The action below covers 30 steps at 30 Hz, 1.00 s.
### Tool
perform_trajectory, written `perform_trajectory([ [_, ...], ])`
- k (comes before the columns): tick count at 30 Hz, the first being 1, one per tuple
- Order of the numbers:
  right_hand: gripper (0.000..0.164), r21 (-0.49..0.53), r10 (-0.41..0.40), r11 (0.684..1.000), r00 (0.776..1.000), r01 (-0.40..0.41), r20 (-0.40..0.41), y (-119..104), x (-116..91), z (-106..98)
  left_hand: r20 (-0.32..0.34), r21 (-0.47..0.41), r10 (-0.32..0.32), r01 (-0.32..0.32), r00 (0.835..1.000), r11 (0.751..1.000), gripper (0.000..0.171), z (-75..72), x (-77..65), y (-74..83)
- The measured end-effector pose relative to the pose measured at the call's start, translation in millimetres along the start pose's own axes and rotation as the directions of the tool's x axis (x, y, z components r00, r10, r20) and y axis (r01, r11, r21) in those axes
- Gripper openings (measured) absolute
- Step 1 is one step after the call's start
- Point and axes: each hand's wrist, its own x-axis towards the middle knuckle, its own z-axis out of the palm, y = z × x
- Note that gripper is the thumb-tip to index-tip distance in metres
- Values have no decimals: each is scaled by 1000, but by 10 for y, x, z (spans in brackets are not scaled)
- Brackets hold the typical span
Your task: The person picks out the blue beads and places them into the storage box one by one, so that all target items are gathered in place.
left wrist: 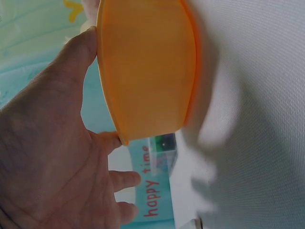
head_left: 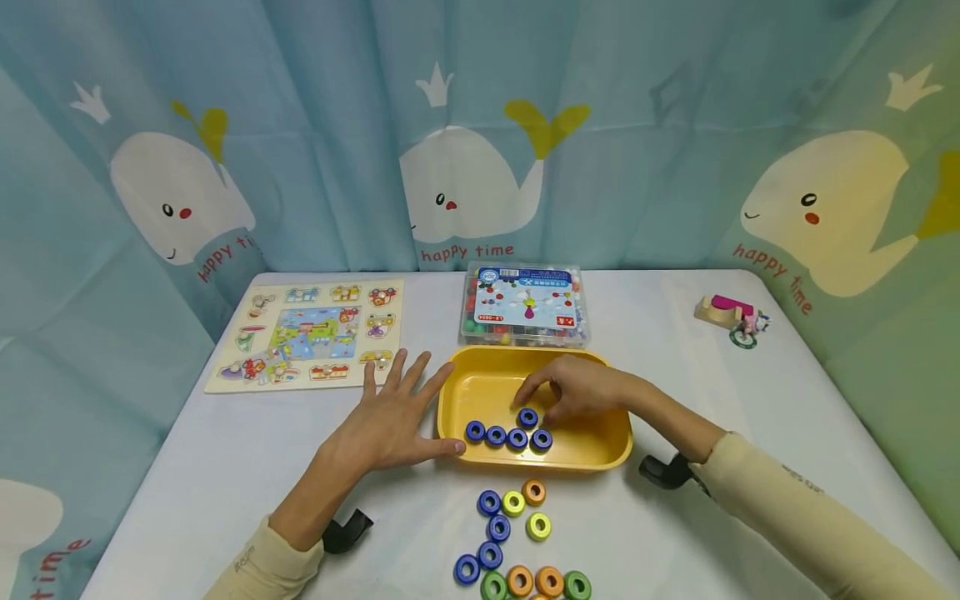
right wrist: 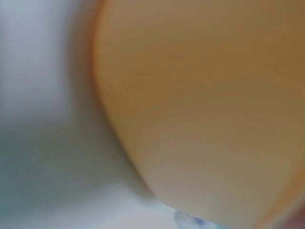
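A yellow plastic basin [head_left: 480, 367] stands mid-table. Several dark blue rings [head_left: 496, 436] lie in it in a row, with one more blue ring [head_left: 528, 417] just above that row. My left hand [head_left: 390, 417] has its fingers spread at the basin's left end; its thumb and index finger rest on the rim [left wrist: 101, 67]. From the right, my right hand [head_left: 588, 387] reaches down into the basin. Its bent index finger and thumb stand apart, either side of the single ring. The right wrist view shows only the basin's outer wall [right wrist: 200, 119].
In front of the basin lie loose blue rings [head_left: 498, 528], yellow rings [head_left: 538, 526], orange rings [head_left: 550, 581] and green rings [head_left: 577, 585]. Behind it sits a clear box of coloured parts [head_left: 525, 304]. A wooden puzzle board [head_left: 307, 337] is back left, small toys [head_left: 731, 317] back right.
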Motion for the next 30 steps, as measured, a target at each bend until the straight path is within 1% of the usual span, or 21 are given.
perform_trajectory([
  [2, 35, -12, 7, 1000, 1000, -8, -25, -72, -48, -72, 3, 5, -5, 5, 1000, 1000, 103, -4, 1, -4],
  [5, 32, -3, -14, 1000, 998, 13, -66, -223, -150, -153, 5, 7, -7, 7, 1000, 1000, 103, 2, 3, -10],
  [7, 31, 9, -50, 999, 995, 51, -84, -363, -228, -168, 1, 4, -5, 5, 1000, 1000, 103, 9, 4, -13],
  [10, 31, 28, -132, 990, 987, 136, -94, -569, -333, -116, -2, 5, -2, 2, 1000, 1000, 103, 12, 6, -15],
  [14, 32, 43, -227, 972, 970, 231, -86, -800, -436, 51, -3, 5, 1, -1, 1000, 1000, 103, 5, 6, -14],
  [18, 31, 65, -285, 955, 956, 289, -72, -953, -519, 275, -6, -3, 4, -4, 1000, 1000, 102, 4, 0, -11],
  [22, 29, 86, -306, 947, 950, 311, -62, -984, -548, 521, -9, 6, 8, -8, 1000, 1000, 103, 8, -1, -11],
  [26, 30, 116, -307, 943, 950, 313, -61, -954, -508, 749, -10, 13, 8, -8, 1000, 1000, 104, 13, 1, -19],
  [30, 33, 124, -351, 925, 933, 359, -83, -923, -428, 925, -15, 18, 5, -5, 1000, 1000, 105, 30, 10, -33],
])
